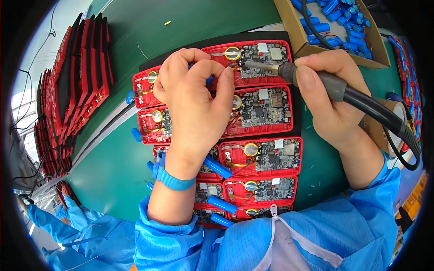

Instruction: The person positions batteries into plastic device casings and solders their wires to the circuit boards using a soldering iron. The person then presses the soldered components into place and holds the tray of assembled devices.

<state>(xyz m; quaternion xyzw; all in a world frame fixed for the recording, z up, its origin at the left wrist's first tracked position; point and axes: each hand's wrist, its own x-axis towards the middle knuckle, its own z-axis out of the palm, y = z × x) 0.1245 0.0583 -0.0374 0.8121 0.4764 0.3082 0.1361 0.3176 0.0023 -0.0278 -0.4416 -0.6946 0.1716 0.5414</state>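
Observation:
My right hand (pixel 332 90) grips a soldering iron (pixel 289 72), its grey tip pointing left over the circuit board in the top right red housing (pixel 244 85). My left hand (pixel 192 99) is closed, thumb and fingers drawn together beside that tip. A bit of blue shows behind the fingers; what they pinch is hidden. Under both hands, red housings lie in two columns, each with a circuit board (pixel 271 153) and a round yellow-rimmed coin cell (pixel 251 149). Blue cylindrical batteries (pixel 218 167) lie across the lower housings. A blue strap (pixel 176 181) circles my left wrist.
A cardboard box (pixel 298 38) of blue batteries stands at the top right. Stacked red and black housings (pixel 81 77) rise on the left. More red housings with batteries (pixel 407 81) and a tape roll (pixel 398 110) are at the right. Another person's blue sleeve (pixel 86 212) shows lower left.

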